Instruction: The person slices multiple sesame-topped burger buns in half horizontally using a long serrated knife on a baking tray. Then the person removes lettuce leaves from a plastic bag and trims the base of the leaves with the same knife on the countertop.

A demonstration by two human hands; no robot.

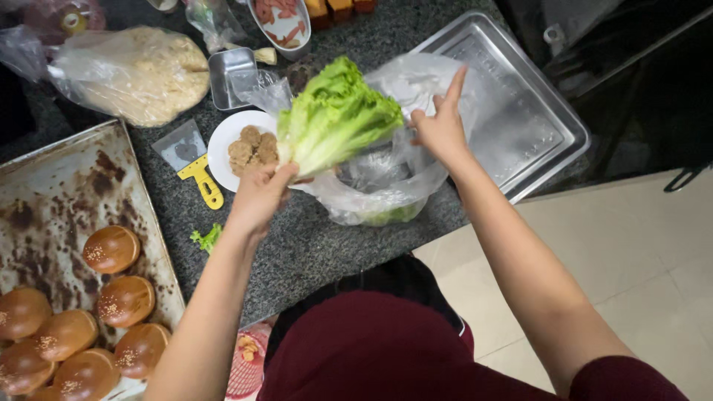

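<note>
Baking tray (44, 178) and buns (30, 356) edge-cropped

Plate of patties (249, 148) lies between baking tray of buns (67, 223), left, and plastic bag (386, 171); steel tray (512, 111) right.

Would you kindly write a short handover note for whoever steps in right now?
Left hand: shut on the lettuce base, held above the counter.
Right hand: gripping the clear plastic bag, index finger raised.
Done: lettuce is out of the bag; some greens remain inside.
Nearby: white plate of brown patties, buns on the baking tray, steel tray at right.
Left: lettuce not set down.
</note>
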